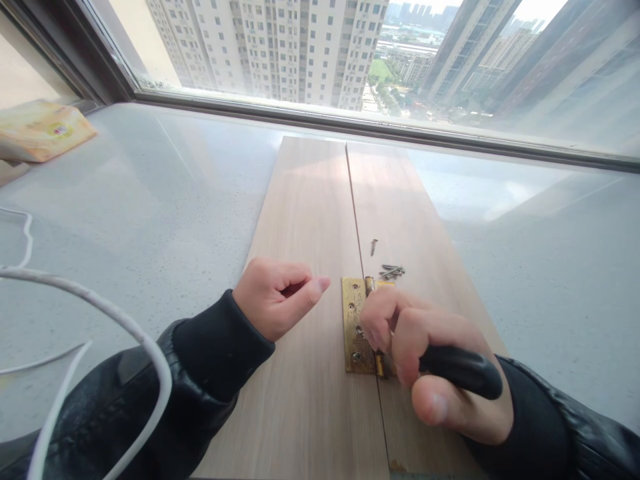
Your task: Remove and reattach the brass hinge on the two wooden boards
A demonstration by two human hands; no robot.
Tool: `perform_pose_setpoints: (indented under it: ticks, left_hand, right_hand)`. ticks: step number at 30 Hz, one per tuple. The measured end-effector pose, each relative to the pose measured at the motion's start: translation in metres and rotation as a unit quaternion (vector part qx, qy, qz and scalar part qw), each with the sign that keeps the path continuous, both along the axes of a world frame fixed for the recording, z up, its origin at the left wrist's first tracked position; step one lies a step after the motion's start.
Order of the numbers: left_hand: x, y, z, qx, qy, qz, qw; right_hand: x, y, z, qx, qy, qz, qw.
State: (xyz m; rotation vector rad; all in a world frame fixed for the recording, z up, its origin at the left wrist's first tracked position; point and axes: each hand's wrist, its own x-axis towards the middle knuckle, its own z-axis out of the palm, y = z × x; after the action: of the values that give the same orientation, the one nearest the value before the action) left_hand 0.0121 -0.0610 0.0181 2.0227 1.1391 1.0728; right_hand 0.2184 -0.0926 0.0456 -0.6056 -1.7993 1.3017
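Note:
My right hand [440, 353] is wrapped round the black handle of a screwdriver [463, 370]; its shaft is mostly hidden behind my fingers. Those fingers are over a worn brass hinge [353, 363] that lies across the seam between two light wooden boards [310, 200]. The hinge's left leaf shows several holes, with screw heads in at least some of them; my hand covers most of the right leaf. My left hand [280, 297] is closed above the left board, thumb against the curled index finger, with nothing visible in it. Several screws [391, 271] lie beyond the hinge on the right board.
One more screw [374, 247] lies apart from the others near the seam. A white cable [120, 327] loops over my left sleeve in the foreground. On the pale speckled sill [165, 200], a yellow-orange packet [45, 130] sits at far left. A window frame [300, 123] runs behind the boards.

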Motion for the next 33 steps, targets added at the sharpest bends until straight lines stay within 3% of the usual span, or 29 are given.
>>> perform_pose_setpoints:
  ticks: [4, 10, 13, 15, 17, 19, 23, 25, 26, 27, 28, 32, 33]
  left_hand:
    - [0.001, 0.0, 0.001, 0.002, 0.0, 0.003, 1.0]
    - [0.001, 0.0, 0.004, 0.039, -0.014, 0.004, 0.999]
    - [0.001, -0.008, 0.019, 0.114, -0.048, -0.025, 0.992]
    - [0.004, -0.019, 0.034, 0.166, -0.064, -0.084, 0.981]
    - [0.01, -0.032, 0.048, 0.176, -0.046, -0.149, 0.972]
    - [0.02, -0.044, 0.057, 0.18, -0.017, -0.176, 0.968]
    - [0.037, -0.055, 0.057, 0.173, 0.018, -0.116, 0.978]
    - [0.038, -0.056, 0.054, 0.179, -0.053, -0.057, 0.981]
    - [0.036, -0.056, 0.053, 0.182, -0.055, -0.085, 0.978]
    - [0.035, -0.056, 0.052, 0.163, 0.002, -0.148, 0.975]
    - [0.033, -0.056, 0.052, 0.158, 0.012, -0.159, 0.975]
    - [0.035, -0.06, 0.051, 0.155, -0.06, -0.048, 0.985]
    - [0.036, -0.06, 0.05, 0.156, -0.066, -0.046, 0.984]
  right_hand:
    - [0.0, 0.0, 0.002, 0.084, -0.059, -0.006, 0.995]
    - [0.002, -0.004, -0.001, 0.218, -0.163, -0.09, 0.958]
    - [0.001, -0.007, 0.0, 0.245, -0.183, -0.111, 0.945]
    - [0.001, -0.009, 0.0, 0.258, -0.199, -0.12, 0.938]
    - [0.001, -0.011, -0.001, 0.262, -0.21, -0.113, 0.935]
    - [0.002, -0.012, -0.004, 0.256, -0.216, -0.098, 0.937]
    - [0.002, -0.01, -0.008, 0.243, -0.224, -0.076, 0.941]
    - [0.004, -0.006, -0.005, 0.245, -0.236, -0.054, 0.939]
    - [0.006, -0.003, -0.001, 0.243, -0.251, -0.041, 0.936]
    - [0.009, 0.0, 0.004, 0.241, -0.268, -0.022, 0.932]
    - [0.011, 0.003, 0.01, 0.234, -0.291, -0.002, 0.928]
    - [0.022, 0.007, 0.038, 0.199, -0.314, 0.019, 0.928]
    - [0.024, 0.006, 0.043, 0.189, -0.312, 0.022, 0.931]
